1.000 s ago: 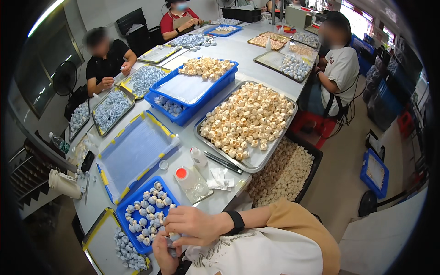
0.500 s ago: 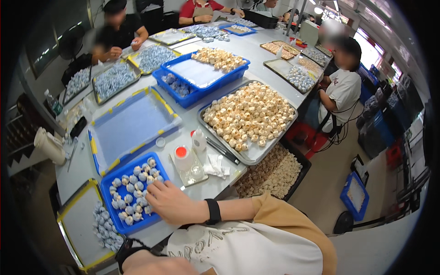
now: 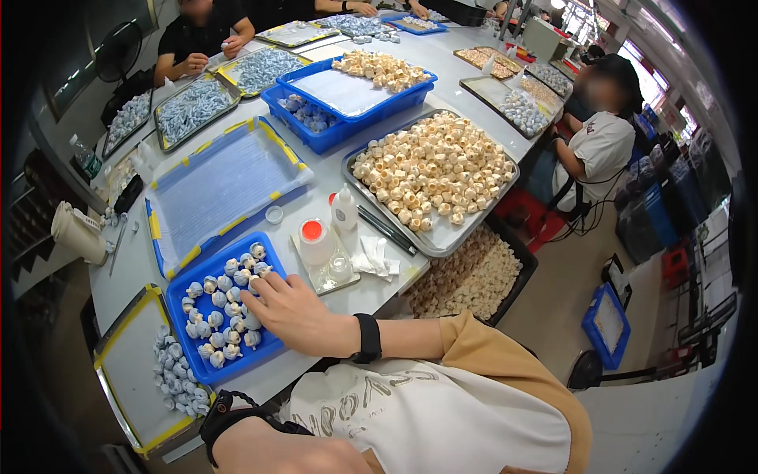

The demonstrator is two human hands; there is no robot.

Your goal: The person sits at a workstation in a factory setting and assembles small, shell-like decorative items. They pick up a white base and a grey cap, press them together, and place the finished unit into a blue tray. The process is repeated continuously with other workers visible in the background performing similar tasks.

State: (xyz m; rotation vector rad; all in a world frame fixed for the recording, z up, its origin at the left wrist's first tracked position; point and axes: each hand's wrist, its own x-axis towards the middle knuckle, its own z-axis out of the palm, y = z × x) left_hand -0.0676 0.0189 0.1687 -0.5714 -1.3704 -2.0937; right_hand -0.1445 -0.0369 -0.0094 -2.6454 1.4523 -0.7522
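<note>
Fingers spread and slightly bent, my right hand (image 3: 288, 312) is open over the right side of a small blue tray (image 3: 172, 312). Its fingertips touch or hover just over small round blue-and-cream pieces (image 3: 215, 319), which stand scattered in that tray. Whether a piece lies under the fingers is hidden. At the lower edge my left forearm (image 3: 284, 452) comes in, with a black watch and band at the wrist; the left hand itself is out of sight. Beside the tray, a yellow-taped tray (image 3: 130, 347) holds a heap of plain blue pieces (image 3: 175, 375).
A metal tray of hollow cream pieces (image 3: 434, 170) lies to the right. Nearer are a white squeeze bottle (image 3: 344, 209), a red-topped jar (image 3: 314, 241), black pens (image 3: 387, 227) and crumpled tissue (image 3: 375, 258). Stacked blue trays (image 3: 316, 138) stand behind. A co-worker (image 3: 596, 150) sits at the right.
The whole view has shifted slightly. My right hand has stayed at the tray's right side, its fingers reaching a little farther over the pieces.
</note>
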